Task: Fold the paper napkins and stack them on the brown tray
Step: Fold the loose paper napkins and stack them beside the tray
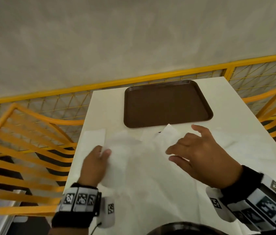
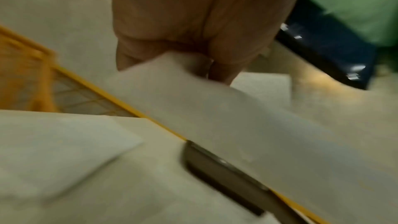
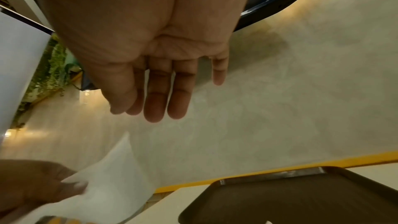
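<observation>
The brown tray [image 1: 167, 104] lies bare at the far end of the white table [image 1: 227, 106]. My left hand [image 1: 104, 152] pinches the left edge of a large white paper napkin [image 1: 133, 160] between thumb and fingers, and the sheet is lifted off the table. The left wrist view shows the same pinch, with the napkin [image 2: 237, 125] hanging over the tray's edge [image 2: 226, 168]. My right hand [image 1: 184, 146] hovers over the napkin's right side with fingers spread and holds nothing. In the right wrist view its fingers [image 3: 159, 94] are straight, above the tray [image 3: 301, 198].
Another white napkin [image 1: 94, 138] lies flat at the table's left, and more white paper [image 1: 167, 131] sits just in front of the tray. Yellow chairs [image 1: 23, 150] stand on both sides. A yellow mesh railing [image 1: 150, 78] runs behind the table.
</observation>
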